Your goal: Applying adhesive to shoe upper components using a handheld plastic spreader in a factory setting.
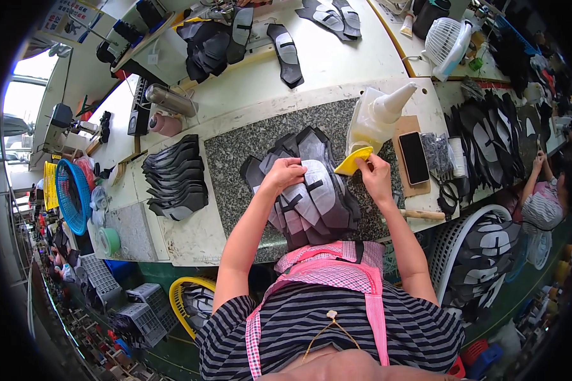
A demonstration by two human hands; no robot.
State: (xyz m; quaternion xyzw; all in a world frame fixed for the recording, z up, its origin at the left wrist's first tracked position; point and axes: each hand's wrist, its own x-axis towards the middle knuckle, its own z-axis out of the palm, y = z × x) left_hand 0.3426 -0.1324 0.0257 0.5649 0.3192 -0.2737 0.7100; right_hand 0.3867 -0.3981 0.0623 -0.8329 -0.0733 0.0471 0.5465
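My left hand (287, 175) is closed at the edge of a black and light-grey shoe upper piece (316, 184), pinching it between thumb and fingers. That piece lies on top of a fanned heap of similar pieces (327, 222) in front of me. My right hand (376, 179) grips a flat yellow scraper (354, 161), held just right of the heap. Behind the scraper stands a translucent squeeze bottle (370, 124) with a cone-shaped nozzle. Heap and bottle rest on a speckled stone slab (235, 143).
Left of the slab lies a neat stack of dark upper pieces (177, 178). To the right are a phone (414, 157), scissors (448, 198) and a wooden-handled tool (422, 214). A white basket (442, 260) full of pieces stands beside the table. Another person (543, 203) works at far right.
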